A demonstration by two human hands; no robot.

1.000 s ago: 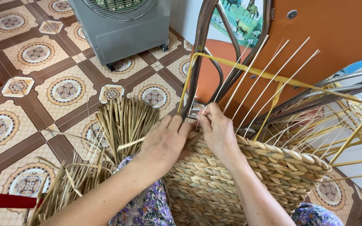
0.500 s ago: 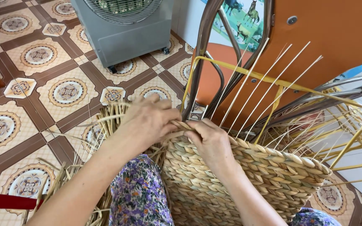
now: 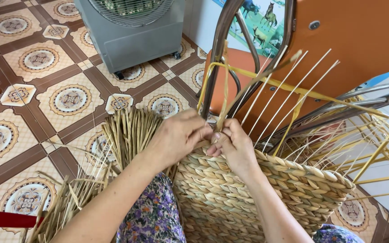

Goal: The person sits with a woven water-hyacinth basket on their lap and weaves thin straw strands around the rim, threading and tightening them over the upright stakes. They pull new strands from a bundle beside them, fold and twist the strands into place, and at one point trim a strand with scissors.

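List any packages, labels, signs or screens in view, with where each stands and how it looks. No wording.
Animal poster: on the wall at top centre, behind the chair frame; partly hidden, blue and green with horse-like figures.
No packages, labels or screens in view.

one head-worn view, steeply downward, close over the lap (no second view)

Both forearms are bare, with no sleeves reaching them. The hands, left (image 3: 176,137) and right (image 3: 232,146), wear no gloves. The garment (image 3: 151,218) below is purple with small colourful flowers.
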